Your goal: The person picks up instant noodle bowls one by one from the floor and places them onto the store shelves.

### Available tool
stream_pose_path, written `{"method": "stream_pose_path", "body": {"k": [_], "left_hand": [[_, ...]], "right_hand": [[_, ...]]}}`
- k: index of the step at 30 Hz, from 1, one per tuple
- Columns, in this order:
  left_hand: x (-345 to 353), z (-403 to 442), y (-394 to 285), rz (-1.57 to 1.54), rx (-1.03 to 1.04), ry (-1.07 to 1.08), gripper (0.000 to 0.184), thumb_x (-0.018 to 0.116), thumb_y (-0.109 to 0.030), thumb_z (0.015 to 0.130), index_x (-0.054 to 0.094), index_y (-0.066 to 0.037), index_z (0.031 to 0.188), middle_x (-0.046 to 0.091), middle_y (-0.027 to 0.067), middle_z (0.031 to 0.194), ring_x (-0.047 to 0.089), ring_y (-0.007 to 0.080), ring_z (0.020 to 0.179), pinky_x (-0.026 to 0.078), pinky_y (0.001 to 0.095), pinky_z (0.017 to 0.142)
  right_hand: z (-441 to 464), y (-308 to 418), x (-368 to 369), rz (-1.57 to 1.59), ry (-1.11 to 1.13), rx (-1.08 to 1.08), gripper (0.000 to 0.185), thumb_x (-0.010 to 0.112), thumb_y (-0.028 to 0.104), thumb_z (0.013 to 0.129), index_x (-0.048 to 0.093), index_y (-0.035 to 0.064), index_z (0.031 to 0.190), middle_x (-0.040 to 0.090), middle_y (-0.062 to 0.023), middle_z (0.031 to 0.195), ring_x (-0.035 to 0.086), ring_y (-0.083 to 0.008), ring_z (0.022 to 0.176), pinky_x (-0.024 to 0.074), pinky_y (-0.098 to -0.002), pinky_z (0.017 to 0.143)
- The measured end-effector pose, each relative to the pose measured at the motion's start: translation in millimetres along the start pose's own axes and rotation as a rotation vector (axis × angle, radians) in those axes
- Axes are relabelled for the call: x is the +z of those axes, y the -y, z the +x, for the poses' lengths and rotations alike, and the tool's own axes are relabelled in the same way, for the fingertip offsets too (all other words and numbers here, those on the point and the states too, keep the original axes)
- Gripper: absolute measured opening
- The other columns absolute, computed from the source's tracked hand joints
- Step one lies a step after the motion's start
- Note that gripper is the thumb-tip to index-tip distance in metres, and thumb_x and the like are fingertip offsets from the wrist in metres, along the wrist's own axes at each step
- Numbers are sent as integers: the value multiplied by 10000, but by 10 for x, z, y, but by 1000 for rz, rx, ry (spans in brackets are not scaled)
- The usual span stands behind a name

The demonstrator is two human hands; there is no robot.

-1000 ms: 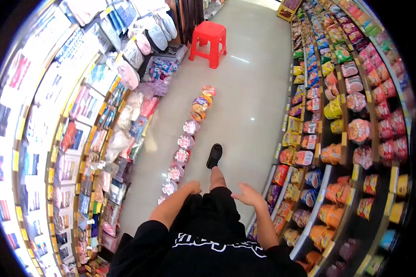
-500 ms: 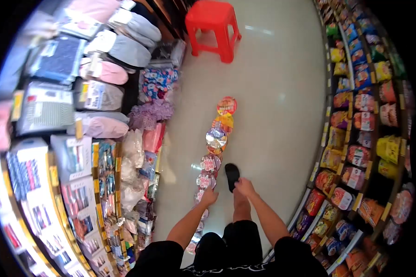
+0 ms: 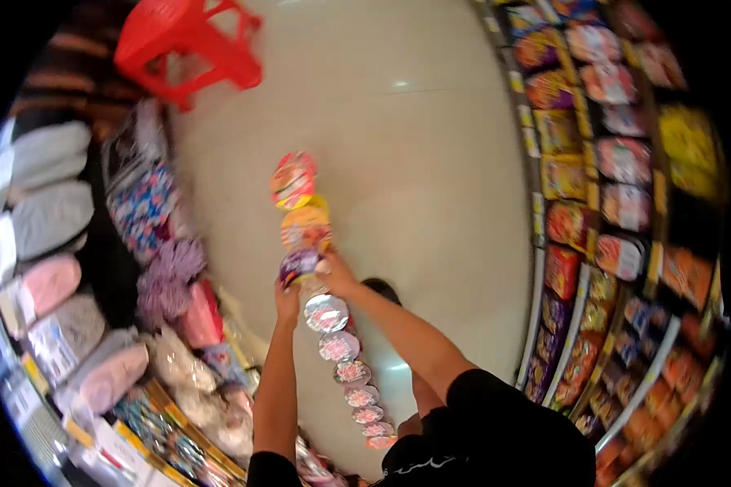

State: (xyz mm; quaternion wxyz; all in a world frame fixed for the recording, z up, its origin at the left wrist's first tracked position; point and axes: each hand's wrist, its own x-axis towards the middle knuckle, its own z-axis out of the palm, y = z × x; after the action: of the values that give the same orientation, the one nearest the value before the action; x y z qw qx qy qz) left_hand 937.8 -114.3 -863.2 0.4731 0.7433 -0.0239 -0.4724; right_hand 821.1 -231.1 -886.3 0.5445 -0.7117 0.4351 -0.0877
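A row of round instant noodle bowls runs along the floor. My left hand (image 3: 287, 297) grips the left side of a purple noodle bowl (image 3: 302, 263), and my right hand (image 3: 337, 273) has its fingers on the right side. Just beyond that bowl is an orange-yellow noodle bowl (image 3: 306, 230), with a red noodle bowl (image 3: 293, 180) at the far end. Nearer to me, a silver-lidded bowl (image 3: 326, 313) comes first, followed by several pale pink-lidded bowls (image 3: 339, 346). Whether the purple bowl touches the floor or is lifted, I cannot tell.
A red plastic stool (image 3: 188, 45) stands at the upper left. Shelves of packaged noodles (image 3: 624, 161) line the right side. Slippers (image 3: 53, 219) and bagged goods (image 3: 179, 357) fill the left racks. My dark shoe (image 3: 382, 290) is right of the row.
Both hands have reached forward and come together around the purple bowl. The view has turned and shifted, so the stool and row appear farther left. The row's far part shows less silver lid.
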Motion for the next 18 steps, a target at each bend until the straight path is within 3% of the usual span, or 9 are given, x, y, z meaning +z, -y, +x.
{"method": "stream_pose_path", "body": {"k": [2,4,5,7,11,15,18], "left_hand": [[-41,-161,239,188,155,-55,334,597,-202,839,452,-37,1090,532,43,871,523,115,765,433,246,608],[118,-625,-55,202,-81,-57,304,581,-209,862,424,-15,1035,540,76,926,531,158,836,438,278,720],[-1,-683,274,400,-58,-66,329,603,-269,860,390,-39,960,525,56,790,521,133,673,439,273,582],[158,-1330,77,209,-37,8,362,647,-280,831,367,-64,908,473,24,626,484,113,502,413,258,431],[287,-2374,124,105,-200,152,369,661,-233,823,328,-77,848,482,63,696,549,170,493,484,280,425],[391,-3457,164,99,-137,324,308,623,-186,845,348,-53,888,506,94,713,597,202,535,535,308,478],[489,-4221,216,63,-102,433,293,627,-174,840,366,-52,894,523,99,730,596,198,538,541,312,490]], "right_hand": [[-188,156,-216,58,42,75,557,629,149,712,456,31,1228,502,-238,1161,474,-349,1088,392,-440,910],[-447,430,-546,115,132,229,510,628,187,703,504,24,1171,512,-253,1123,483,-375,1041,400,-452,894],[-661,568,-726,94,157,245,480,620,197,704,523,18,1139,524,-263,1078,491,-389,1015,410,-454,879],[-1090,779,-1078,51,223,225,426,605,214,712,555,4,1078,543,-280,991,500,-413,975,426,-459,849],[-2111,921,-1545,-1,232,336,419,629,275,705,588,27,1040,585,-249,929,563,-393,877,464,-448,800],[-3226,733,-1786,-90,124,309,387,662,268,676,606,46,988,628,-180,822,618,-322,792,503,-396,670],[-4264,976,-2249,51,34,398,301,605,196,690,612,57,956,620,-175,850,603,-301,804,487,-398,689]]}}
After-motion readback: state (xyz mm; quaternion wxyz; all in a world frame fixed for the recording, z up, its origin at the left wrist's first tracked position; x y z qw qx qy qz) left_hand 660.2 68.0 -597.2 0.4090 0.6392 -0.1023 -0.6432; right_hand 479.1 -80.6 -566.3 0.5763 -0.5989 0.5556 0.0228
